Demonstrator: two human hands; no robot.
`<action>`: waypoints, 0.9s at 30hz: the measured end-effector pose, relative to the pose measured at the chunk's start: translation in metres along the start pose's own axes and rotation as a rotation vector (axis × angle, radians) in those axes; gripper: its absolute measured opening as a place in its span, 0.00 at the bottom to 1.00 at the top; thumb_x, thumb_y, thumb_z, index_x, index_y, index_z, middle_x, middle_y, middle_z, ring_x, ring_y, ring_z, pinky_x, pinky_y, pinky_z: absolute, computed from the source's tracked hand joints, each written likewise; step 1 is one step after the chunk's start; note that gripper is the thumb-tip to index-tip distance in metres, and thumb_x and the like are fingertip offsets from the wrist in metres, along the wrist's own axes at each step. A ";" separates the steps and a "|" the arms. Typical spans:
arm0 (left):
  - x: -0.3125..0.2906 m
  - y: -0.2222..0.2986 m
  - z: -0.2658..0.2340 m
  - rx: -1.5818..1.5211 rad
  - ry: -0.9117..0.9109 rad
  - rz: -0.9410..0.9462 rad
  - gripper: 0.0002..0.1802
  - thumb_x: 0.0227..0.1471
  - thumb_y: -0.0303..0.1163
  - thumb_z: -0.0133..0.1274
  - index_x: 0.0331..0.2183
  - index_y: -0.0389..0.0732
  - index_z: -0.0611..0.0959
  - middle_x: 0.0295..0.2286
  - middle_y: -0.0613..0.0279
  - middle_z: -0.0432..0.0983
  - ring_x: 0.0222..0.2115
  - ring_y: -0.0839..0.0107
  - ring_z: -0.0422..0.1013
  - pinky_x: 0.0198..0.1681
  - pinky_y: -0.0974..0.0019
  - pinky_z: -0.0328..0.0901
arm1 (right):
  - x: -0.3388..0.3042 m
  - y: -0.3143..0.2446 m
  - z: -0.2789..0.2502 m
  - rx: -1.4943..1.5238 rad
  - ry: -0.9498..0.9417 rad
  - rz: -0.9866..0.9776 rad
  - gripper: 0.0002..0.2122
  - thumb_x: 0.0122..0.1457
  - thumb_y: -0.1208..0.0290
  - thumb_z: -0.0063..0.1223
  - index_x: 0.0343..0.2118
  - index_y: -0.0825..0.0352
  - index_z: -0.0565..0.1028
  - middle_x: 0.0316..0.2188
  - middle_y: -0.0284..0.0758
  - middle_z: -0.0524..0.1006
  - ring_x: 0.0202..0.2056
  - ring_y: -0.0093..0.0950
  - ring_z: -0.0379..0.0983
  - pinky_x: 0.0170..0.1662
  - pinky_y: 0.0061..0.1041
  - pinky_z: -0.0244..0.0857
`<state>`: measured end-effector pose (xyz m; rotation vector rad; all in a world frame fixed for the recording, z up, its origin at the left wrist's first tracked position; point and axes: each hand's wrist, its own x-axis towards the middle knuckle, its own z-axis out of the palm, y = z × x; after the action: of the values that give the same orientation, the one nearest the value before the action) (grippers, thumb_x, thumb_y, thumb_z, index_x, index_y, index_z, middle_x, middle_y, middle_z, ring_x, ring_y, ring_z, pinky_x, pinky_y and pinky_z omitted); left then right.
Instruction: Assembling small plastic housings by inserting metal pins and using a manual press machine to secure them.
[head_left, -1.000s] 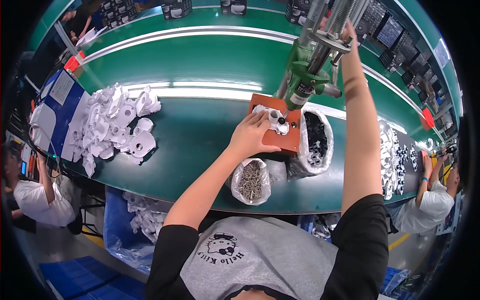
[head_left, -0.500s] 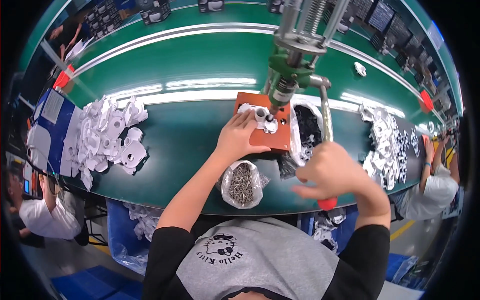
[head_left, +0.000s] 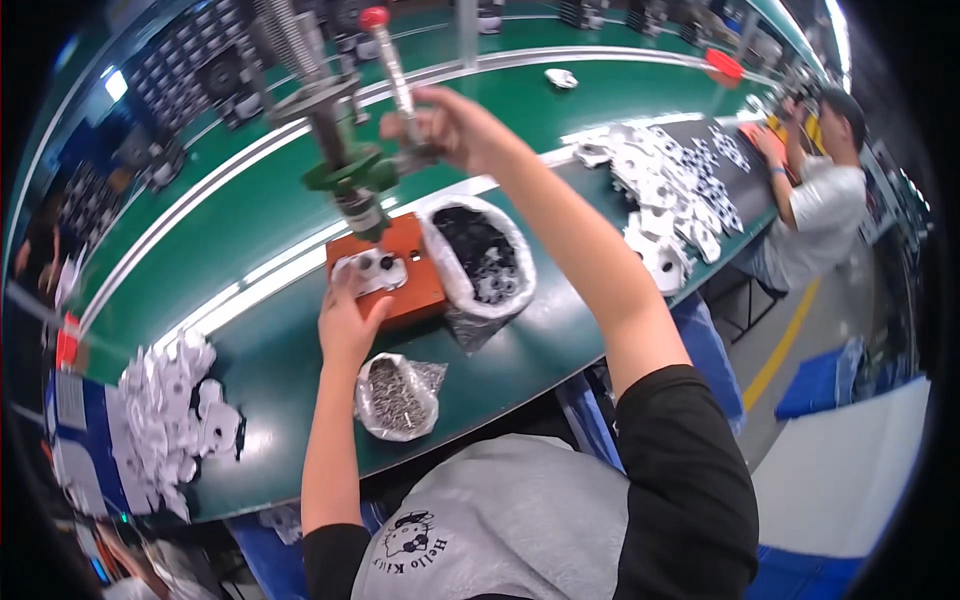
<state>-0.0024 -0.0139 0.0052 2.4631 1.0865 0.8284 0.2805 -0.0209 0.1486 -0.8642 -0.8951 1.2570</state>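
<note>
On an orange block [head_left: 418,285] lies a white plastic part [head_left: 385,272] with a dark round piece in it. My left hand [head_left: 345,322] has its fingers on the part's left side, its thumb reaching over the block's front edge. Above the part stands the green head [head_left: 352,172] of a hand press, its tip close over the part. The press lever [head_left: 396,75] points up, its red knob [head_left: 374,17] at the top. My right hand [head_left: 455,130] is at the lever's lower end, its fingers curled around it, slightly blurred.
A bag of black parts [head_left: 480,250] sits right of the block; a bag of screws [head_left: 397,395] is in front. White parts pile up at left [head_left: 165,420] and right [head_left: 655,190]. A co-worker [head_left: 815,190] sits at the far right. A lone white part [head_left: 561,78] lies beyond.
The lever has swung from pointing down to pointing up, and my right hand has risen from near its knob to its lower end. The view has turned right. My left hand remains at the part.
</note>
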 end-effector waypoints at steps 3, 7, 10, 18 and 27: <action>0.002 -0.004 0.005 -0.075 0.037 0.028 0.40 0.50 0.44 0.56 0.58 0.36 0.60 0.46 0.51 0.73 0.49 0.52 0.67 0.54 0.58 0.60 | -0.070 0.022 -0.017 -0.485 0.076 -0.199 0.25 0.60 0.62 0.49 0.57 0.67 0.61 0.52 0.44 0.69 0.51 0.29 0.67 0.55 0.30 0.59; 0.014 -0.008 0.001 0.020 -0.051 0.114 0.38 0.50 0.41 0.55 0.58 0.35 0.61 0.55 0.45 0.60 0.56 0.50 0.58 0.57 0.55 0.55 | -0.191 0.045 -0.091 -1.446 0.635 -0.438 0.23 0.55 0.65 0.55 0.52 0.69 0.67 0.52 0.44 0.68 0.55 0.40 0.63 0.57 0.34 0.55; 0.023 -0.030 -0.003 0.072 -0.049 0.166 0.35 0.49 0.41 0.56 0.54 0.36 0.65 0.57 0.42 0.56 0.57 0.49 0.55 0.60 0.53 0.50 | -0.264 0.075 -0.130 -1.736 1.137 -0.385 0.23 0.46 0.71 0.59 0.49 0.67 0.71 0.55 0.50 0.64 0.55 0.47 0.60 0.58 0.37 0.52; 0.057 -0.013 -0.039 0.007 -0.132 0.371 0.19 0.41 0.38 0.54 0.37 0.39 0.75 0.39 0.52 0.72 0.39 0.51 0.70 0.44 0.53 0.65 | -0.350 0.107 -0.223 -1.291 1.338 -0.379 0.28 0.55 0.66 0.58 0.56 0.73 0.63 0.53 0.47 0.64 0.54 0.39 0.60 0.54 0.35 0.58; 0.061 -0.100 -0.061 -0.687 0.185 -0.592 0.16 0.49 0.35 0.53 0.41 0.41 0.74 0.28 0.54 0.76 0.30 0.68 0.72 0.32 0.67 0.66 | -0.326 0.104 -0.287 -1.110 1.232 -0.274 0.22 0.60 0.62 0.48 0.52 0.75 0.68 0.52 0.48 0.69 0.53 0.38 0.66 0.55 0.31 0.58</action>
<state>-0.0636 0.1015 0.0260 1.4257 1.2330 1.0166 0.4713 -0.3471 -0.0890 -1.9597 -0.5557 -0.2612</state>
